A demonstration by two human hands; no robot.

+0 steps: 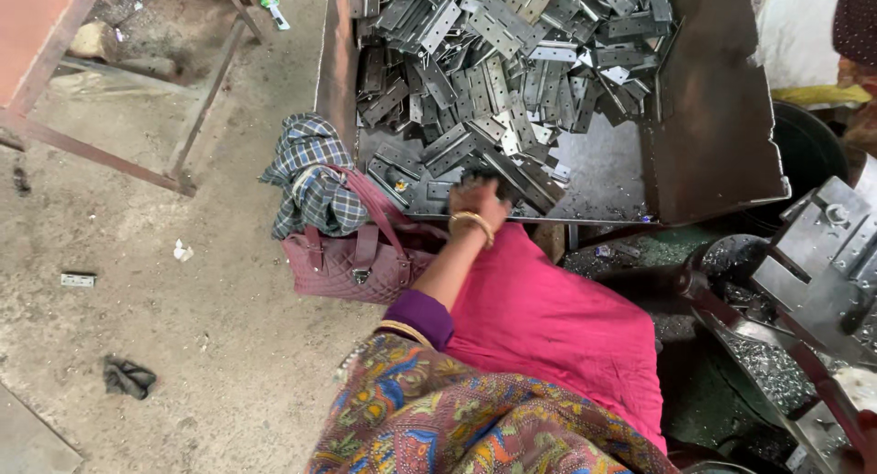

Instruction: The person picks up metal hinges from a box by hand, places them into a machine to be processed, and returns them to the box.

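One hand (477,203), the left, reaches into the near edge of a big pile of grey metal hinges (512,63); its fingers curl down among them, but I cannot tell if they grip one. The hinges lie in a rusty tray (713,136), walled so they stay in. A pink bag (352,259) with a checked cloth (311,173) sits left.

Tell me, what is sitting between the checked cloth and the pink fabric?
A quilted maroon handbag sits there, seen in the head view. The checked cloth rests on its left end, and the left hand reaches past it toward the metal hinges.
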